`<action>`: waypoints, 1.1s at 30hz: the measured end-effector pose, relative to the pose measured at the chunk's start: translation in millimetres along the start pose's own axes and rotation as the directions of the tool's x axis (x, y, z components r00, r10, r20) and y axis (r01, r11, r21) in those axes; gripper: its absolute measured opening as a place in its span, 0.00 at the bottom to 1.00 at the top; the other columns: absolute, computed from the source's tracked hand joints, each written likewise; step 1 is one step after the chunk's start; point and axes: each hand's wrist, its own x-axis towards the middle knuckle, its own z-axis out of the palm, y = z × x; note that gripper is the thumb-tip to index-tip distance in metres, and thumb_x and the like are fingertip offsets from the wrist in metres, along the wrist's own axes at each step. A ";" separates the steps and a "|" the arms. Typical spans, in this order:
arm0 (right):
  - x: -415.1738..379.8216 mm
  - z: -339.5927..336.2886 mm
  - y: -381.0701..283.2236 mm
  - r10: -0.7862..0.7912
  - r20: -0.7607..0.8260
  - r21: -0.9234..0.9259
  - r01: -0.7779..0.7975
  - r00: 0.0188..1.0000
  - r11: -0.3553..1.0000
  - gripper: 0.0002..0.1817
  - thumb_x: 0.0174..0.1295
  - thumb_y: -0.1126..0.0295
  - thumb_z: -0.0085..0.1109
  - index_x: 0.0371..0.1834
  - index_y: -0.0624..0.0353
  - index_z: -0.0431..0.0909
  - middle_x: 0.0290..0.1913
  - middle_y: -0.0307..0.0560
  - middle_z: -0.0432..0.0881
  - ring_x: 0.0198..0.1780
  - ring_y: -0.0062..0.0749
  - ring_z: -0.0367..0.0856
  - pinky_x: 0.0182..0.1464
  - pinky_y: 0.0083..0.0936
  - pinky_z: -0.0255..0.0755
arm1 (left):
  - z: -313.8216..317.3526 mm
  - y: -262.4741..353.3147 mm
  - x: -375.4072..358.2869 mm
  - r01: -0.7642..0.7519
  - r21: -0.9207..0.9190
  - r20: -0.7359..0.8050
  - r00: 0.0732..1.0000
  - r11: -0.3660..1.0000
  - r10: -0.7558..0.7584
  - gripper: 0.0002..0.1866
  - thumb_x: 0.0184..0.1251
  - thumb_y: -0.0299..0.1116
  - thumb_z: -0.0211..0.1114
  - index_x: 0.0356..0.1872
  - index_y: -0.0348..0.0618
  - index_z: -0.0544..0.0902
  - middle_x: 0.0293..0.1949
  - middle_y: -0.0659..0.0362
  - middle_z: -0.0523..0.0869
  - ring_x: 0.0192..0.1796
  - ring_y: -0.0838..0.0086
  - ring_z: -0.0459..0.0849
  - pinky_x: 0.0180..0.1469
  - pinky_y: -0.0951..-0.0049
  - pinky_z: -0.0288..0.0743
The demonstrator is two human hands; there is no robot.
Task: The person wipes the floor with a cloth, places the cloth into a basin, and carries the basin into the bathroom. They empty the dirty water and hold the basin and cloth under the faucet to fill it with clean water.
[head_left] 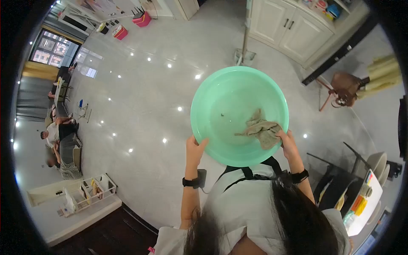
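Green basin [221, 95], cloth [265, 132] lying inside, is gripped at its rim by left hand [195, 151] and right hand [290, 146] above the floor [144, 93]; carrying is judged under way, level support being called for next.

A wide head view looks down from above onto the nearby basin [212, 95].

Bright, glare-dotted floor [142, 100]; fisheye-warped edges

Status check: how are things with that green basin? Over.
Left hand, right hand: both gripping basin rim. Cloth inside, near right hand. Long-handled tool ahead.
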 end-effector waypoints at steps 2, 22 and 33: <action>60.3 28.1 -33.9 0.008 0.035 -0.045 -0.007 0.999 0.999 0.19 0.59 0.63 0.54 0.48 0.68 0.75 0.39 0.44 0.78 0.38 0.26 0.76 0.38 0.26 0.72 | -10.2 19.4 61.6 0.005 -0.003 -0.029 1.000 1.000 -0.005 0.11 0.56 0.24 0.63 0.41 0.31 0.80 0.34 0.60 0.85 0.33 0.81 0.79 0.36 0.78 0.73; 559.9 333.9 -417.2 -0.106 -0.018 0.077 0.107 0.994 0.991 0.11 0.56 0.62 0.52 0.32 0.58 0.75 0.21 0.33 0.73 0.17 0.17 0.67 0.14 0.18 0.54 | -101.8 253.1 710.5 -0.046 0.007 0.043 0.998 0.999 0.046 0.13 0.59 0.29 0.62 0.42 0.32 0.81 0.36 0.60 0.85 0.37 0.78 0.81 0.42 0.76 0.73; 762.3 382.2 -563.4 -0.022 -0.221 0.235 0.075 0.975 0.969 0.15 0.55 0.63 0.56 0.40 0.63 0.74 0.29 0.38 0.77 0.24 0.19 0.73 0.19 0.18 0.63 | -51.6 382.9 1045.0 -0.043 0.016 0.335 0.942 0.999 0.035 0.14 0.57 0.28 0.60 0.43 0.32 0.81 0.37 0.61 0.84 0.39 0.79 0.80 0.43 0.75 0.73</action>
